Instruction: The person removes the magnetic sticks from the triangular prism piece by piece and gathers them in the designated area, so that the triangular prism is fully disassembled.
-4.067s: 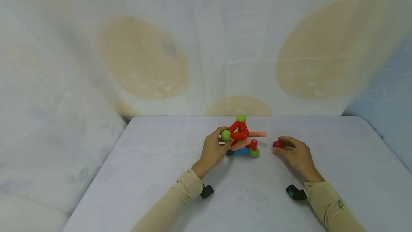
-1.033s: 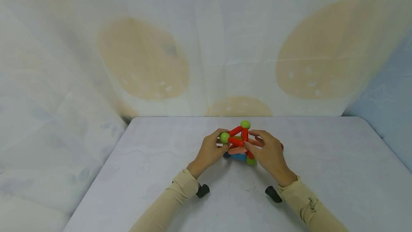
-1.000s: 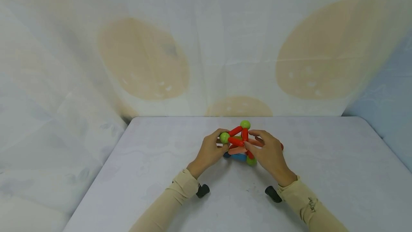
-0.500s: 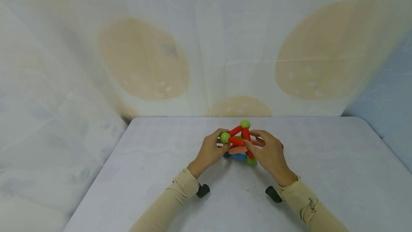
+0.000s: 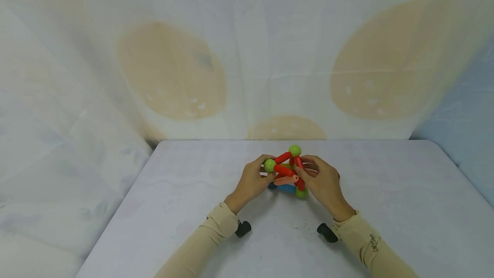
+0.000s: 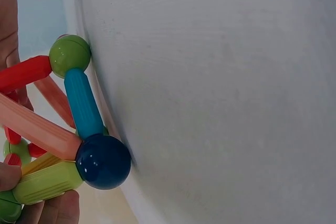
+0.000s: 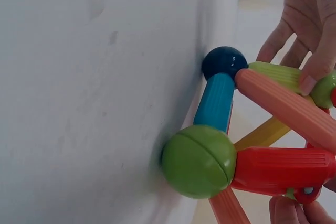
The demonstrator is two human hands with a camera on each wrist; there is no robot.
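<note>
A toy frame of rods and balls stands on the pale table. It has red rods, a salmon rod, a blue rod at its base and green balls at the corners. My left hand grips its left green ball. My right hand pinches a red rod below the top green ball. In the wrist views the blue rod joins a green ball to a dark blue ball.
A draped cloth with tan circles hangs behind the table and down its left side. A red ball peeks out behind my right hand. The table's far edge lies just beyond the toy.
About four seconds back my right hand was by the red ball on the table; it now holds the frame. Over the last second the top green ball shifted slightly right and up.
</note>
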